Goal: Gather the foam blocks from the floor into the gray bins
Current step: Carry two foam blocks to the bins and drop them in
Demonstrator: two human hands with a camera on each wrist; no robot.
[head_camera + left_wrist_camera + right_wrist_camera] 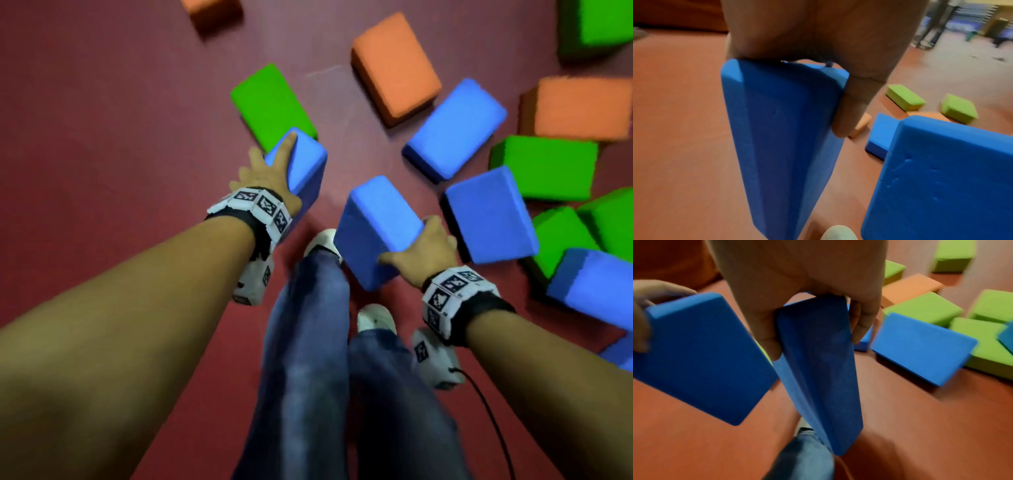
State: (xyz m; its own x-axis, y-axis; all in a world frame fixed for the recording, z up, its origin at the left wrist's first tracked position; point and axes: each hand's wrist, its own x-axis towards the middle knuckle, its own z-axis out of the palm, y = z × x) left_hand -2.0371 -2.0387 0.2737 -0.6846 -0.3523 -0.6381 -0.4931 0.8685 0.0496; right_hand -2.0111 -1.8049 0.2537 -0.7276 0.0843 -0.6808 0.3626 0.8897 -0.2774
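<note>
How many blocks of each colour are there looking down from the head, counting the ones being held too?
Blue blocks: 6 (one in the left hand, one in the right hand, one cut off at the picture's edge)
Green blocks: 5
Orange blocks: 3
Total: 14

Two blue foam blocks (301,161) (373,222) held; others scattered.

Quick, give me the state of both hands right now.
Left hand: closed around a blue foam block, lifted off the floor.
Right hand: closed around another blue foam block, also lifted.
</note>
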